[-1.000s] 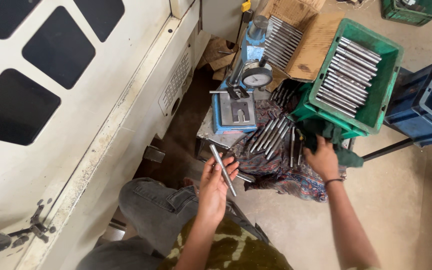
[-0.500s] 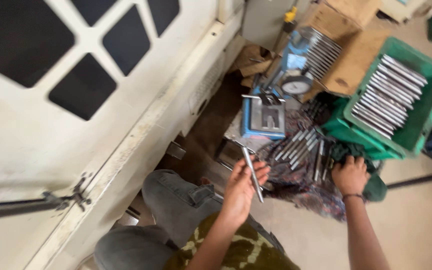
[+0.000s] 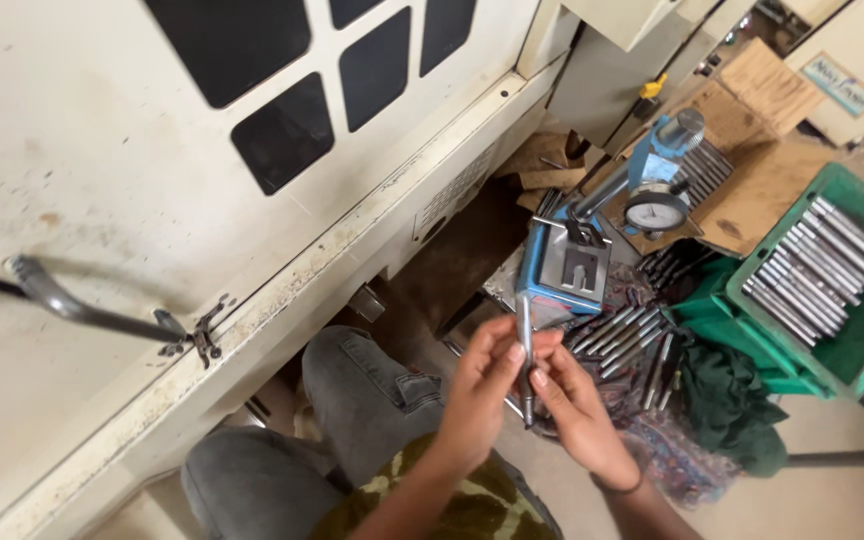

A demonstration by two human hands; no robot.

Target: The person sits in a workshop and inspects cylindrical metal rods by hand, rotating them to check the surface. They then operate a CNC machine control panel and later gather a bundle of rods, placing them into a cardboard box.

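Both hands are on one slim metal rod [image 3: 525, 358], held upright just above the person's knee: left hand [image 3: 479, 385] has its fingers wrapped around the middle, right hand [image 3: 574, 405] pinches the lower end with its fingers. Just behind sits a blue gauge stand [image 3: 564, 265] with a round dial [image 3: 656, 211]. More rods [image 3: 624, 335] lie loose on a patterned cloth [image 3: 667, 455], and a green crate [image 3: 857, 355] off to the right holds a neat row of them.
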